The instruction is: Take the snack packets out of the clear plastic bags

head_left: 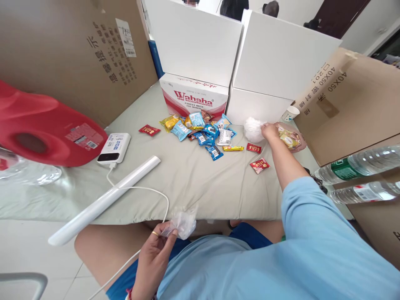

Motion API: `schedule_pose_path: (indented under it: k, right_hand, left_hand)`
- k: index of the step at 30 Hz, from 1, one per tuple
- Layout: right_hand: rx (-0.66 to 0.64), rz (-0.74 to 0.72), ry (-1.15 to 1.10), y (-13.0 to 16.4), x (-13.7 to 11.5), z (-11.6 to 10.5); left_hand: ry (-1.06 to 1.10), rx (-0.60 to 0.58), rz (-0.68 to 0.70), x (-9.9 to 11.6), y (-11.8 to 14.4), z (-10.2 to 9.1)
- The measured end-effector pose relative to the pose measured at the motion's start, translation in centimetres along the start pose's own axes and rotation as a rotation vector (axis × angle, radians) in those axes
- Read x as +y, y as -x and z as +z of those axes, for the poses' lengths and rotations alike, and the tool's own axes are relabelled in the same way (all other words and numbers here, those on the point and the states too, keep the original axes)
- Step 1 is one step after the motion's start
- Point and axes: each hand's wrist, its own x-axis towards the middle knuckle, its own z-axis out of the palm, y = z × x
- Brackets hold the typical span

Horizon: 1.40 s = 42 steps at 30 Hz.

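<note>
Low at the table's front edge, my left hand [156, 252] pinches a crumpled clear plastic bag [184, 224] between thumb and fingers. My right arm reaches across to the back right, where my right hand [269, 131] has its fingers closed on the side of a crumpled white plastic bag [252, 128] resting by the white box. Just right of that hand lies a clear pack with yellow-wrapped items [289, 138]. To its left spreads a pile of wrapped snacks [200, 129]. Two red packets [259, 165] [253, 148] lie nearer me.
A Wahaha carton [193, 98] and white boxes [261, 104] wall the back. Left are a red jug [46, 125], a power bank [114, 148] with a white cable and a long white bar [106, 200]. Water bottles [359, 164] and a paper cup [290, 113] are right.
</note>
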Motion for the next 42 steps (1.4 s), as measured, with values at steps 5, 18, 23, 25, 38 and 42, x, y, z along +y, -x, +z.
schedule_pose_path:
  k: [5,18,23,25,38,42]
  right_hand:
    - [0.185,0.005,-0.082,8.6,-1.9,0.4]
    - [-0.801,0.314,-1.259,31.9,-8.5,6.0]
    - [-0.671,0.367,-1.218,32.2,-8.7,6.0]
    - [-0.566,0.377,-1.191,32.2,-9.0,6.0]
    - [-0.442,0.377,-1.162,33.1,-9.2,5.1]
    - [-0.585,0.347,-1.085,34.2,-8.5,5.0]
  left_hand:
    - [-0.072,-0.064,0.076,0.3,-0.5,1.3]
    - [0.193,-0.264,-0.036,1.7,-4.0,5.4]
    - [-0.101,-0.023,0.288,1.6,-3.6,4.9]
    - [-0.278,-0.065,0.476,1.9,-2.7,5.1]
    - [-0.222,-0.243,0.193,1.5,-2.5,8.9]
    - [-0.142,-0.237,0.103,1.2,-2.5,9.1]
